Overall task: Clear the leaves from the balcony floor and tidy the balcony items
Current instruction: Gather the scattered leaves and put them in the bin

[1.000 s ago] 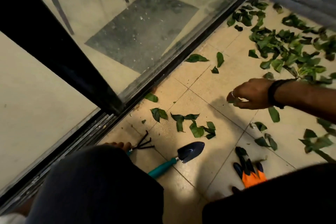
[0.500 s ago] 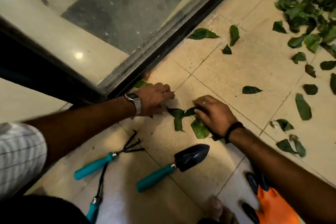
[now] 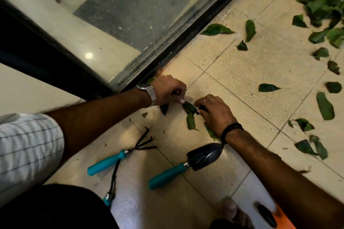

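Note:
Green leaves lie scattered over the beige tiled balcony floor (image 3: pixel 260 72), thickest in a heap (image 3: pixel 323 3) at the top right. My left hand (image 3: pixel 168 90), with a metal watch on its wrist, is curled near the door track and a leaf (image 3: pixel 164 108) shows under it. My right hand (image 3: pixel 214 110), with a ring and a dark wristband, pinches a leaf (image 3: pixel 189 107) against the floor. Another leaf (image 3: pixel 190 121) lies just below it. Whether the left hand's fingers hold leaves is hidden.
A teal-handled trowel (image 3: pixel 186 165), a teal-handled hand rake (image 3: pixel 119 156) and a third small tool (image 3: pixel 110 188) lie on the tiles near me. An orange and black glove (image 3: pixel 271 215) sits at the bottom right. The glass sliding door and its black track (image 3: pixel 186 42) run diagonally on the left.
A second ago only my right hand reached over the tiles; both hands then came down to the leaves by the door track, and now they sit closer together on them.

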Demonstrator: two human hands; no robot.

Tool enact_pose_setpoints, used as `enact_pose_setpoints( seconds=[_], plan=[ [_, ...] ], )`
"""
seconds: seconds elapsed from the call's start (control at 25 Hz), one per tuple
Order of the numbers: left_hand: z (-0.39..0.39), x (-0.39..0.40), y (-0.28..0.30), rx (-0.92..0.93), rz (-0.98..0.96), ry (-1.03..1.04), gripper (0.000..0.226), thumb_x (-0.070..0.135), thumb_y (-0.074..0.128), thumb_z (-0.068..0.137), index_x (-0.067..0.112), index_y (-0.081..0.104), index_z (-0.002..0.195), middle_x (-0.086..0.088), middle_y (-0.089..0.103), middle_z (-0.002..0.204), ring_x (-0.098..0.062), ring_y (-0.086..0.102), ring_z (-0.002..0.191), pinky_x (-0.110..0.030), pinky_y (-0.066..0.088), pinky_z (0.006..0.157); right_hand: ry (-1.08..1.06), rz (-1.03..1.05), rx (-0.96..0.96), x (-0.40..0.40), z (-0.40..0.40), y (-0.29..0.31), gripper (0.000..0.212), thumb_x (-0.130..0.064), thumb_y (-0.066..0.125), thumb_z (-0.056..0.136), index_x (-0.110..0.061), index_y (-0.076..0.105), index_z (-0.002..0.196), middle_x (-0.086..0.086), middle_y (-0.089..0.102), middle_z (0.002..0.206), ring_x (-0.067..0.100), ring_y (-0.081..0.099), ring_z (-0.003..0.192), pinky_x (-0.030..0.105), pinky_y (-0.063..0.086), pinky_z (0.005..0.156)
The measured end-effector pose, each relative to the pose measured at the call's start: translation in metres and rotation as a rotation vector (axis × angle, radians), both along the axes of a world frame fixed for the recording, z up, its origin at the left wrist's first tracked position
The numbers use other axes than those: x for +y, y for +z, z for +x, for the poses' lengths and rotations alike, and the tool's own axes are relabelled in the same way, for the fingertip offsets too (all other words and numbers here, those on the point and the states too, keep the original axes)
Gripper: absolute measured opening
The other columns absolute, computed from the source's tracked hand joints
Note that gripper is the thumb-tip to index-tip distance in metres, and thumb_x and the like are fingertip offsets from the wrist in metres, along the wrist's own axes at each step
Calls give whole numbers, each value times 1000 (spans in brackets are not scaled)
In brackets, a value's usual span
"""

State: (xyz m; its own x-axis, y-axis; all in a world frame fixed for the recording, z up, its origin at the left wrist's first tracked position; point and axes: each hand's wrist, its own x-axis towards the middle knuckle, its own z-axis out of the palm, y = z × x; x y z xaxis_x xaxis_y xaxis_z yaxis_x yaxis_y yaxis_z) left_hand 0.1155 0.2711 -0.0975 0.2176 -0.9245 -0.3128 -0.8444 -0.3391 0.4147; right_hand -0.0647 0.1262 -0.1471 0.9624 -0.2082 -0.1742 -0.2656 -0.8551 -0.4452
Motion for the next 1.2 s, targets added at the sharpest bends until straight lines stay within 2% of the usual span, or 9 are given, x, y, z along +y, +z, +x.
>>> enact_pose_setpoints(
  seconds=[0.24, 0.32, 0.44, 0.52, 0.64, 0.72, 0.92, 1.0, 1.2],
  plan=[
    [4, 8, 37, 78, -144, 238, 22, 36, 62, 96, 18, 70, 86, 17, 63, 69, 7, 60, 57, -14, 47, 58, -278, 277, -93, -23, -7, 16, 17, -23, 75, 86, -29, 73, 102, -11, 65, 91, 4, 60, 83, 12, 43, 70],
    [-4, 14, 36, 110, -170, 420, 26, 39, 59, 97, 18, 68, 83, 16, 61, 71, 4, 57, 59, -16, 43, 56, -388, 370, -144, -28, -4, 23, 13, -23, 77, 86, -29, 75, 97, -13, 67, 90, 0, 61, 81, 11, 48, 70],
    [-34, 25, 9, 265, -269, 917, 35, 44, 58, 96, 13, 64, 82, 2, 62, 77, -11, 56, 66, -30, 50, 60, -465, 562, -140, -20, 8, 30, 9, -21, 77, 86, -27, 76, 93, -10, 72, 84, 5, 68, 74, 20, 59, 66],
    [-64, 36, -15, 175, -196, 1082, 37, 52, 58, 93, 15, 62, 87, -2, 62, 82, -18, 57, 73, -34, 52, 66, -448, 629, -112, -8, 17, 33, 6, -20, 77, 86, -24, 75, 91, -8, 73, 81, 5, 70, 71, 26, 61, 66],
    [-99, 46, -40, 25, -18, 1022, 48, 66, 61, 84, 23, 57, 105, 2, 58, 101, -20, 57, 87, -35, 52, 72, -266, 451, -117, 6, 31, 25, 6, -27, 79, 83, -27, 74, 86, -16, 69, 85, -2, 64, 81, 18, 52, 73],
    [-111, 40, -47, 9, 4, 1053, 52, 66, 62, 82, 25, 51, 113, 0, 54, 113, -24, 58, 94, -39, 54, 76, -144, 294, -131, 10, 33, 18, 5, -26, 77, 84, -26, 73, 85, -11, 66, 96, 7, 60, 92, 23, 48, 79],
    [-112, 33, -48, 17, 27, 1100, 29, 49, 59, 93, 24, 52, 106, -1, 54, 112, -26, 60, 94, -39, 53, 77, 53, 46, -82, 19, 29, 2, 8, -20, 70, 90, -16, 71, 97, 1, 63, 109, 23, 52, 105, 31, 40, 86],
    [-109, 41, -49, 12, 18, 1068, 28, 50, 57, 93, 25, 52, 106, 0, 51, 112, -24, 59, 93, -38, 54, 74, 74, 51, -78, 19, 30, 1, 14, -20, 70, 90, -17, 69, 104, 2, 65, 106, 23, 55, 104, 30, 41, 85],
    [-111, 47, -52, -8, -34, 1029, 35, 48, 56, 94, 23, 45, 116, -2, 51, 117, -24, 58, 94, -40, 54, 75, -164, 391, -116, 25, 71, 17, 44, -22, 79, 84, -24, 65, 125, -7, 68, 96, 6, 62, 90, 19, 50, 84]
  ],
)
